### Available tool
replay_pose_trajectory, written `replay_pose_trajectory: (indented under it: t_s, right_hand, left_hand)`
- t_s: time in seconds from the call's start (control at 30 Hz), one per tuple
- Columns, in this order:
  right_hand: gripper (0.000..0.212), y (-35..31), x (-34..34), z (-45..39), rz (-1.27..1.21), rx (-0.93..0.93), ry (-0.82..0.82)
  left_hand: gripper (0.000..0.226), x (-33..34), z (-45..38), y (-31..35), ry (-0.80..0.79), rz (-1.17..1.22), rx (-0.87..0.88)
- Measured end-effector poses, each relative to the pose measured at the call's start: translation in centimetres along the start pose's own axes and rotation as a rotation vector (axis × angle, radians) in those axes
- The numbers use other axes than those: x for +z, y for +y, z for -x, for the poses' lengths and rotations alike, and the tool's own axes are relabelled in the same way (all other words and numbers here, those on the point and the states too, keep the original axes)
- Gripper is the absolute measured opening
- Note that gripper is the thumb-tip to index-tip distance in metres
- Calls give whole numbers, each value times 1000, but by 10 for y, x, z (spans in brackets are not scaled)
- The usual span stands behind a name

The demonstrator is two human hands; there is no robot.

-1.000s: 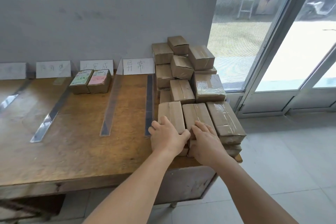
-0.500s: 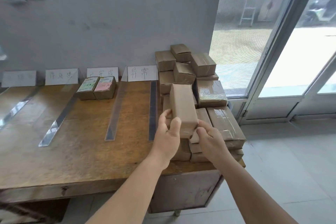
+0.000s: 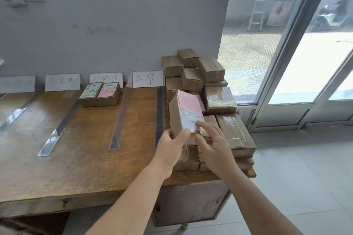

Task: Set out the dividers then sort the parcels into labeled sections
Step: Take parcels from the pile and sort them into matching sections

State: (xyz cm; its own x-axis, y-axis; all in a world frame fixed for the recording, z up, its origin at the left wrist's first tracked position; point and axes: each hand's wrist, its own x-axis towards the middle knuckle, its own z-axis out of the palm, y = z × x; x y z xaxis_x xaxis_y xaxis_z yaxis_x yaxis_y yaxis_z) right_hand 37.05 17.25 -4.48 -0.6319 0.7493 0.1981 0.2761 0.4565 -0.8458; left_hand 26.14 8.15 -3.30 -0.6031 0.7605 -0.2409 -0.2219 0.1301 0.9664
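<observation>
Head view: my left hand (image 3: 172, 144) grips the parcel (image 3: 186, 113) above the near pile (image 3: 219, 139); my right hand (image 3: 214, 146) is spread, fingertips on its label. One-handed, it could slip or land behind the wrong far sign (image 3: 148, 78).

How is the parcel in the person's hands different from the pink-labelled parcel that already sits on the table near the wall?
The held parcel is raised above the pile and tilted, gripped by the left hand; the sorted pink parcel lies flat on the table beside a green-labelled parcel. The held parcel's label is part pink, part white; the sorted one's looks all pink. Both are brown cardboard boxes.
</observation>
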Motion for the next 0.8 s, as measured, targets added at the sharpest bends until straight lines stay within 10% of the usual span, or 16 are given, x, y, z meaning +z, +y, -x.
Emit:
replay_pose_trajectory:
  t_s: [0.27,0.5,0.8]
  right_hand:
    - [52,11,6,4,271,96,-5]
    - [76,-13,3,-16,131,5,16]
    - [86,-79,12,-39,558,-258,-577]
  left_hand:
    - [21,-16,3,-17,68,63,3]
    - [38,-41,11,-16,59,-35,64]
    - [49,-101,34,13,140,-94,237]
